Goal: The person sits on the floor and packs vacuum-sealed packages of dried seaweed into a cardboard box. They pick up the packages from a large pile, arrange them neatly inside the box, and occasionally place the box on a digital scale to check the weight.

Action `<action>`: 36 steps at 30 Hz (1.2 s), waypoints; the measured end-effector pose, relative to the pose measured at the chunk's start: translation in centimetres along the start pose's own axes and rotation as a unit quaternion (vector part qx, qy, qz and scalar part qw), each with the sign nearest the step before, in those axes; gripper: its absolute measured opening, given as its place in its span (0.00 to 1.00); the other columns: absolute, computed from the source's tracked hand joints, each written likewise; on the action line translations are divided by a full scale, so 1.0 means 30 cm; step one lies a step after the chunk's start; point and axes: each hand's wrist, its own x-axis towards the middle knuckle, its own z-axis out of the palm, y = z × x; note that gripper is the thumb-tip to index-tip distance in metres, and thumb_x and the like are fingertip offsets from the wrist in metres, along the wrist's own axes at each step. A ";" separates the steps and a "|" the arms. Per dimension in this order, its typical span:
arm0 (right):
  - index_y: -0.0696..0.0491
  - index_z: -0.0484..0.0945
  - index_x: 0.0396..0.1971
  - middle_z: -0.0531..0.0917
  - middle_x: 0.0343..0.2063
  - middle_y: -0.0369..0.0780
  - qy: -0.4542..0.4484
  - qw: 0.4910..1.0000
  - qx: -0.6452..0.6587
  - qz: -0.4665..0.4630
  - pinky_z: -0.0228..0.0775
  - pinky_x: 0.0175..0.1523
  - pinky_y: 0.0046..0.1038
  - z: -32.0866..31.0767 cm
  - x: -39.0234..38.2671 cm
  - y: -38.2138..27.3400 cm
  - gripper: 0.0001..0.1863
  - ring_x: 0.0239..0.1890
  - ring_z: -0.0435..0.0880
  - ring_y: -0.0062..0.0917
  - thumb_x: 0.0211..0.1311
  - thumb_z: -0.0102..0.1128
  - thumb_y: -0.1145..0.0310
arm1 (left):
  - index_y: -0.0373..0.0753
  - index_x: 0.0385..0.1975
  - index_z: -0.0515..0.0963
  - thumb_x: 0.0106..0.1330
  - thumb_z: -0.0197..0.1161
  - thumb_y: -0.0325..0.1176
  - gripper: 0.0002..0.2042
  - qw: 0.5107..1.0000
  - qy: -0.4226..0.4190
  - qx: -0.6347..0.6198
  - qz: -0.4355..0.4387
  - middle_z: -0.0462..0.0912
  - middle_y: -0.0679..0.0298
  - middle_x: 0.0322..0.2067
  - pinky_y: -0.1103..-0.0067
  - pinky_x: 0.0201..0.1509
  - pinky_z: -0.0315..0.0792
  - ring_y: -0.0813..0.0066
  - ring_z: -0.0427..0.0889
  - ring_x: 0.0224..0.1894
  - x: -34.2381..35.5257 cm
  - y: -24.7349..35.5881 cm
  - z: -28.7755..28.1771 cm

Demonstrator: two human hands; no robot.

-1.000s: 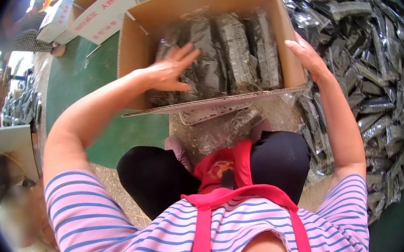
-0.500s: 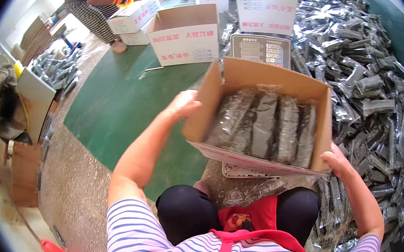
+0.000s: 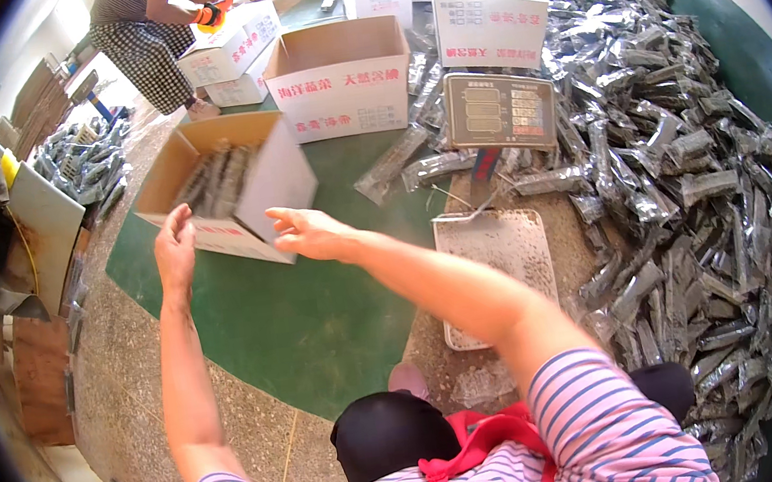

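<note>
Though holding a carton (image 3: 233,235) of dark wrapped packs (image 3: 225,178) over the white pan (image 3: 505,237) of the weighing scale (image 3: 500,112) half a second ago, now reaching left after bringing it to the green mat (image 3: 301,332), just nearer than another lidless carton (image 3: 345,93). Uncovering the pan in the process, and passing, by the look of it, from carrying to letting go. Holding the left grip (image 3: 175,254) flat at the carton's near side, with fingers almost together, and the right grip (image 3: 311,235) loosely spread beside the near right corner, pinching nothing visible. Touching cardboard or just clear of it, hard to say through the motion blur. Hiding the lower parts of the packs behind carton walls, and smearing their edges too. Cropping a co-worker (image 3: 145,45) at far left along the top edge of the view.
</note>
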 end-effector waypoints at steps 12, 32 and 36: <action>0.52 0.66 0.56 0.78 0.46 0.48 0.256 0.845 -0.317 0.346 0.68 0.52 0.33 -0.514 -1.887 0.134 0.28 0.47 0.78 0.37 0.52 0.55 0.66 | 0.33 0.49 0.74 0.58 0.59 0.41 0.22 0.665 -0.397 -0.115 0.622 0.77 0.52 0.47 0.65 0.58 0.64 0.51 0.71 0.55 -0.666 1.195 0.078; 0.57 0.63 0.58 0.75 0.41 0.49 0.320 0.869 -0.095 0.366 0.67 0.46 0.37 0.168 -2.387 1.070 0.29 0.42 0.74 0.39 0.55 0.54 0.67 | 0.31 0.47 0.74 0.56 0.58 0.41 0.23 0.648 -0.141 0.020 0.748 0.75 0.49 0.49 0.63 0.60 0.61 0.50 0.71 0.56 -0.955 1.794 0.292; 0.57 0.61 0.59 0.75 0.39 0.52 0.410 0.832 -0.074 0.367 0.66 0.45 0.41 0.248 -2.602 1.085 0.29 0.40 0.74 0.44 0.55 0.52 0.69 | 0.31 0.47 0.74 0.55 0.58 0.41 0.23 0.625 -0.202 -0.047 0.752 0.75 0.49 0.49 0.63 0.60 0.60 0.50 0.71 0.56 -0.972 1.839 0.407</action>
